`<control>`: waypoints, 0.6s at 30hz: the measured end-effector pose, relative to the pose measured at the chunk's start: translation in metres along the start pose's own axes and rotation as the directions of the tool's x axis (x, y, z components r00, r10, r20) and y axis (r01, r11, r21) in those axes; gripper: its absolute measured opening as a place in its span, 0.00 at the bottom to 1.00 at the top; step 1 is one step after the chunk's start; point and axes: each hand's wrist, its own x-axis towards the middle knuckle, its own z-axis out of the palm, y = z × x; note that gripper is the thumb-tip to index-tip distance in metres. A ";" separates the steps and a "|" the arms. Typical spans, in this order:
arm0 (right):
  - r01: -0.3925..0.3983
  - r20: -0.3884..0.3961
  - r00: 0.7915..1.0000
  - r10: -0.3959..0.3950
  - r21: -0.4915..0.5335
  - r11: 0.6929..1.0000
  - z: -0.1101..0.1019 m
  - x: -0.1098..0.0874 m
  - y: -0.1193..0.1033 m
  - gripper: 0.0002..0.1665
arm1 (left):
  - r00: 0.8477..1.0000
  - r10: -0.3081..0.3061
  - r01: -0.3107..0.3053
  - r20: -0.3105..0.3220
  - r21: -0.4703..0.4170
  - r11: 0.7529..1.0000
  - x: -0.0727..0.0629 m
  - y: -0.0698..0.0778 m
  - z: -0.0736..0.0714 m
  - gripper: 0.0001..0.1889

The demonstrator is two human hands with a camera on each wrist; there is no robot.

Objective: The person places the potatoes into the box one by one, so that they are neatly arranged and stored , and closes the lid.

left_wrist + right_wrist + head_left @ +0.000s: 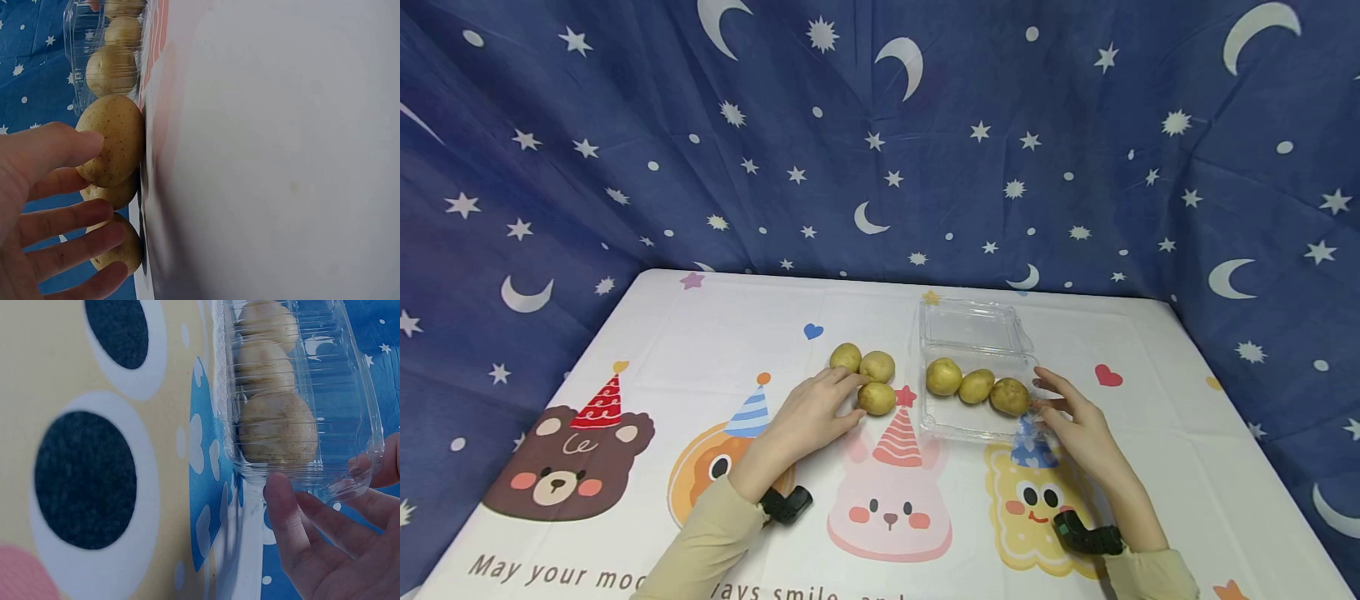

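Beside a front potato on the table is my left hand, with thumb and forefinger spread at its left side. In the left wrist view, the thumb overlaps this potato and the other fingers are apart. Two more potatoes, one at left and one at right, lie just behind it. My right hand holds the right edge of a clear plastic clamshell container, its lid open toward the back. Three potatoes sit in a row inside; the right wrist view shows fingertips at the container's end.
A white tablecloth printed with cartoon animals and hearts covers the table. Behind and at both sides hangs a blue curtain with moons and stars. The open lid extends toward the table's back edge.
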 end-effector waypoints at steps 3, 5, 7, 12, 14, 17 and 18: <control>-0.002 0.000 1.000 0.002 0.001 1.000 0.000 0.001 0.002 0.34 | 1.000 -0.005 0.005 0.007 -0.016 1.000 0.002 0.000 0.001 0.24; -0.003 -0.001 1.000 0.003 0.002 1.000 0.000 0.001 0.002 0.34 | 1.000 -0.007 0.007 0.011 -0.020 1.000 0.003 0.001 0.002 0.24; -0.005 -0.002 1.000 0.005 -0.003 1.000 0.000 0.001 0.002 0.34 | 1.000 -0.006 0.007 0.014 -0.022 1.000 0.005 0.001 0.003 0.24; -0.009 0.001 1.000 0.009 -0.013 1.000 -0.001 0.000 -0.001 0.33 | 1.000 0.003 -0.003 0.009 -0.030 1.000 0.009 0.003 0.005 0.24; -0.008 0.000 1.000 0.008 -0.017 1.000 -0.001 0.000 -0.002 0.33 | 1.000 0.004 -0.004 0.007 -0.036 0.999 0.010 0.004 0.005 0.24; -0.006 -0.001 1.000 0.006 -0.017 1.000 -0.001 -0.001 -0.002 0.34 | 1.000 0.000 0.000 0.008 -0.049 0.999 0.010 0.004 0.006 0.23; -0.007 0.000 1.000 0.007 -0.013 1.000 -0.001 -0.001 -0.002 0.34 | 1.000 -0.001 0.002 0.006 -0.053 0.999 0.011 0.004 0.007 0.23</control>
